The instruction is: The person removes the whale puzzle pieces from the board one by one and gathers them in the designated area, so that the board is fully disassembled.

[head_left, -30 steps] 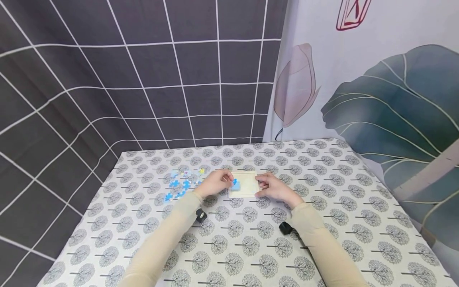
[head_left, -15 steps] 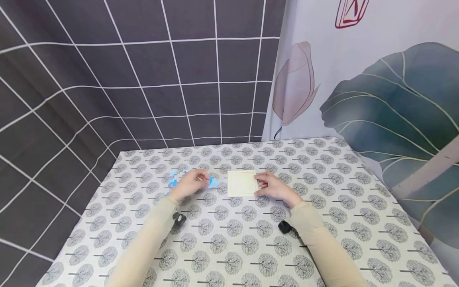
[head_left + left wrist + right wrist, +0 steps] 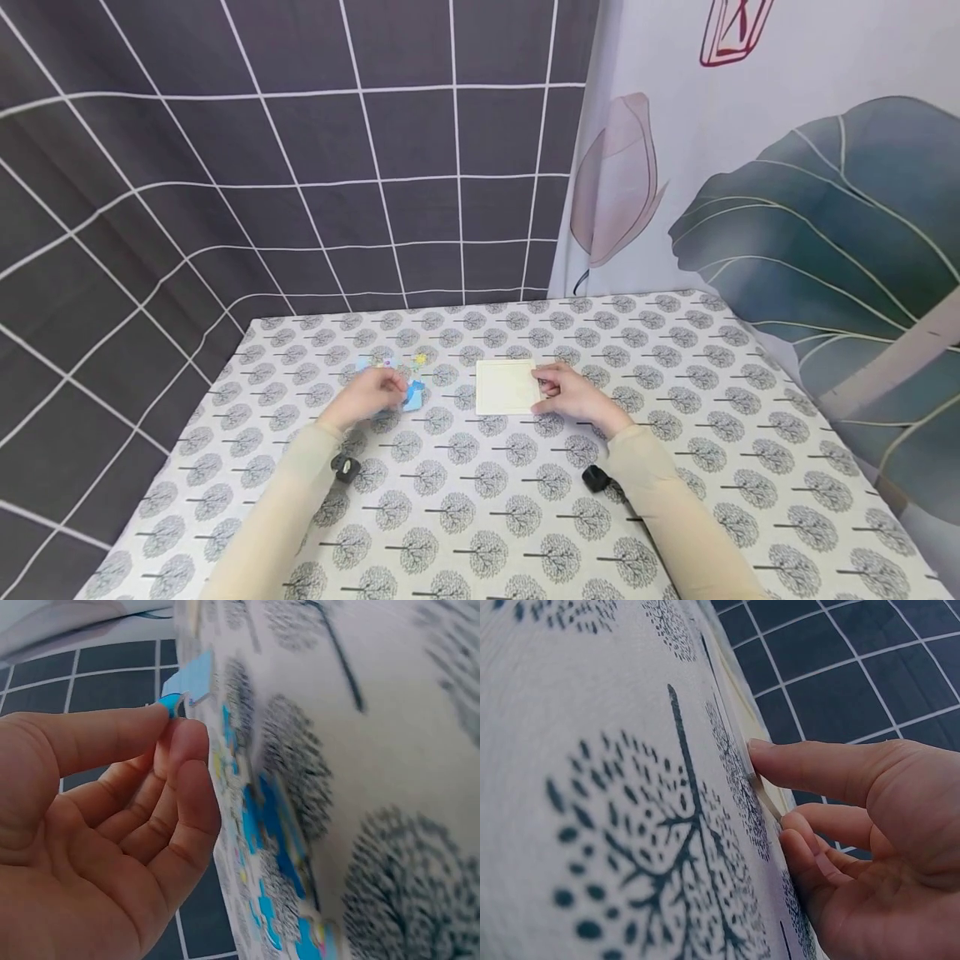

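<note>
In the head view, my left hand (image 3: 365, 395) is above the left part of the table, pinching a light-blue jigsaw piece (image 3: 413, 397). Thumb and index fingertip meet on the darker blue end of this jigsaw piece (image 3: 192, 679) in the left wrist view. Loose jigsaw pieces (image 3: 276, 832) lie on the cloth below; the hand covers some of them in the head view. To the right lies a flat cream puzzle tray (image 3: 506, 387) with a thin raised rim. My right hand (image 3: 576, 398) grips its right edge, thumb on the near side and fingers curled.
A tablecloth (image 3: 480, 500) printed with grey trees covers the table. Behind it hangs a dark curtain (image 3: 405, 200) with white grid lines, and at right a pale curtain (image 3: 637, 50) with plant prints. A yellow-patterned piece (image 3: 420, 359) lies beyond the left hand.
My left hand has carried the blue jigsaw piece leftward off the tray, back over the loose pieces. The tray now shows bare. My right hand stays at the tray's edge.
</note>
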The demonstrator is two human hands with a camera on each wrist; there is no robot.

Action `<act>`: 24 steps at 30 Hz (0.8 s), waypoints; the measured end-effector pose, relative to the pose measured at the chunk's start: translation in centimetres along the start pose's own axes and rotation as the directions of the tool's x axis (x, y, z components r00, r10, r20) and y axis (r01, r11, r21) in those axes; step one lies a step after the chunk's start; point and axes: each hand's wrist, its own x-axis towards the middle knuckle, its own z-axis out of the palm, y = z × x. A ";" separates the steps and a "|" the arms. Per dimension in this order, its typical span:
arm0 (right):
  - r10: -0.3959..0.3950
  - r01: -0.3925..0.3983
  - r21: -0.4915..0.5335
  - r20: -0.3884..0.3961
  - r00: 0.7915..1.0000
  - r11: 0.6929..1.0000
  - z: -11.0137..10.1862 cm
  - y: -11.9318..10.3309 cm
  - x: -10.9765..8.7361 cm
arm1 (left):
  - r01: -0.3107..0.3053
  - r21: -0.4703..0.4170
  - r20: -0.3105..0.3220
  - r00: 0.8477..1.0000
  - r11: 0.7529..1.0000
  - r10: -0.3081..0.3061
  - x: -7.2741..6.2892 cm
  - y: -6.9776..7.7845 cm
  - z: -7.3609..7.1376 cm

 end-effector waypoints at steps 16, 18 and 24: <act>-0.005 0.005 -0.009 0.002 1.000 1.000 0.2 0.2 0.3 | 0.082 0.173 -0.064 0.995 0.982 -0.071 0.1 -0.5 0.8; 0.000 0.000 -0.006 -0.001 1.000 1.000 0.3 0.2 0.3 | 0.079 0.197 -0.074 0.995 0.977 -0.066 0.0 -0.3 1.0; -0.007 0.007 -0.006 0.000 1.000 1.000 0.3 0.1 0.1 | 0.087 0.196 -0.084 0.994 0.977 -0.071 0.1 -0.1 1.6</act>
